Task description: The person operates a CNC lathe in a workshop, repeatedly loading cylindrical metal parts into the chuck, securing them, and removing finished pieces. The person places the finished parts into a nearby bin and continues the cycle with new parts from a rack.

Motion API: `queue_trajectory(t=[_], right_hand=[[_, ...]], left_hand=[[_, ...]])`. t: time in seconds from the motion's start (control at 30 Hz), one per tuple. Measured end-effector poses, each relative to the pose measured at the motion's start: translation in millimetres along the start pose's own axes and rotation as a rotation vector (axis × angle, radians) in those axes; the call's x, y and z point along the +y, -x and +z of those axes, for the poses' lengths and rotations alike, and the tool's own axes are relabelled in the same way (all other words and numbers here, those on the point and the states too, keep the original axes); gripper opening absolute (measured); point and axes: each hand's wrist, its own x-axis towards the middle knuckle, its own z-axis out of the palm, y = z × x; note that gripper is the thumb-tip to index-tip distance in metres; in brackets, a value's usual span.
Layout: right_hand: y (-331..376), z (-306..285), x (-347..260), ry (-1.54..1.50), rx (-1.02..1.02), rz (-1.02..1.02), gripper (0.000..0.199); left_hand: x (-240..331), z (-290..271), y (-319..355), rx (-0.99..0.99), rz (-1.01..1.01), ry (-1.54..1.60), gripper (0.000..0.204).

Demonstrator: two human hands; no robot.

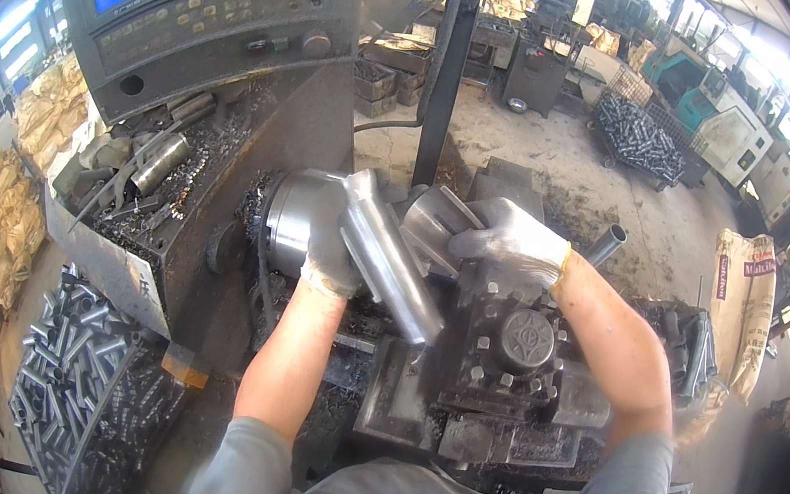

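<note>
My left hand (326,256), in a grey-white work glove, is closed round a shiny metal tube (390,265) that slants down to the right. Its fingertips are mostly hidden behind the tube and the glove. Just left of it is the round, bright lathe chuck (290,220). My right hand (505,240), gloved too, grips a slotted metal sleeve (433,224) by its right side, above the machine's slide. Below the right hand stands the dark tool post (525,341) with its round cap and bolts.
A control panel (215,20) with a blue screen rises at upper left. A bin of short metal tubes (77,354) stands at lower left. One upright tube (607,245) is right of my right hand. Metal chips litter the machine ledge (219,136). A sack (742,306) stands far right.
</note>
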Motion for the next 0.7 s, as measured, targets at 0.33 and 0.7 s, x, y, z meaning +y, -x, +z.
queue_trajectory(t=[0.33, 0.7], right_hand=[[-3.4, 8.6, 17.3, -0.102, 0.101, -0.182, 0.038], [30.0, 26.2, -18.0, 1.015, 0.140, -0.531, 0.067]], left_hand=[[6.0, -2.6, 14.7, -0.042, -0.009, 0.023, 0.076], [-13.5, 7.1, 11.7, 0.161, 0.031, 0.121, 0.046]])
